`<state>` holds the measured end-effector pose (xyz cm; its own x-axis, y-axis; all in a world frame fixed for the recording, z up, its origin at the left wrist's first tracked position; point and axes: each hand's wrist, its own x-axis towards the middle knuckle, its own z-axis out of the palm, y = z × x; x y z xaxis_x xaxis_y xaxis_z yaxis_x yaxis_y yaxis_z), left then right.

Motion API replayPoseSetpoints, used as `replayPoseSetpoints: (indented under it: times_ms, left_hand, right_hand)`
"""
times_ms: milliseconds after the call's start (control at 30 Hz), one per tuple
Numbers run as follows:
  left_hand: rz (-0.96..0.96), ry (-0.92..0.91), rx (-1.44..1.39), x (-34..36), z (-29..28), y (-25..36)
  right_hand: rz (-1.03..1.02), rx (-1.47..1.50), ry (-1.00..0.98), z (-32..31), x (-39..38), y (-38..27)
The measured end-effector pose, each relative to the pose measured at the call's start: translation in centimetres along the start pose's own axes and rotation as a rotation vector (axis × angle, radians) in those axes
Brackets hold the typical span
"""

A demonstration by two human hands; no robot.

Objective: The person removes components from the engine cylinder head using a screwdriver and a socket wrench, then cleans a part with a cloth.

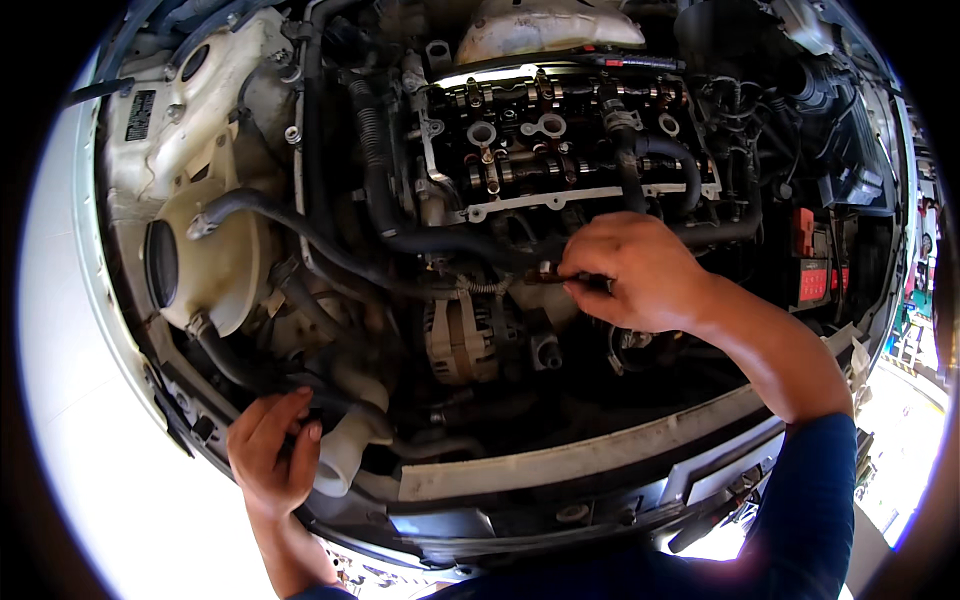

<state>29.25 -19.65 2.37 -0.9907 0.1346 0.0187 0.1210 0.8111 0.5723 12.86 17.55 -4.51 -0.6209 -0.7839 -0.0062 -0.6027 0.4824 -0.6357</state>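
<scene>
The open engine bay (640,385) of a car spreads out in front of the person, with bright clutter (915,330) showing past its right edge. At the far side, an engine (545,145) lies with its camshafts exposed. The right hand (640,270) reaches in just in front of it, fingers bent toward the thumb at a small brownish piece (543,276), beside a thick black hose (445,243); from here I can't tell whether they pinch it. An alternator (460,340) sits near, to the left of that piece. The left hand (272,450) is by a white pipe (345,452), its fingers loosely curled and the thumb a little apart, close to a lower dark hose (232,362) that runs down from a yellowed reservoir (235,270).
</scene>
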Motion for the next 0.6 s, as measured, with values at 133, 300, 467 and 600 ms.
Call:
replayPoseSetpoints:
  times_ms: [133, 300, 467, 600]
  left_hand:
    - [-0.072, -0.037, -0.05, -0.5, -0.1, -0.3]
    - [-0.051, -0.027, -0.04, -1.0, 0.0, -1.0]
    - [-0.062, -0.066, -0.091, -1.1, 0.1, -1.2]
    - [-0.02, -0.096, -0.068, -1.1, -0.1, -1.3]
  right_hand:
    - [0.106, -0.125, 0.109, -1.1, 1.9, 1.9]
    - [0.248, -0.264, 0.188, -2.1, 6.5, 5.1]
    - [0.612, -0.346, 0.001, -0.3, 14.2, 9.0]
    - [0.812, -0.346, -0.013, 2.2, 17.3, 11.0]
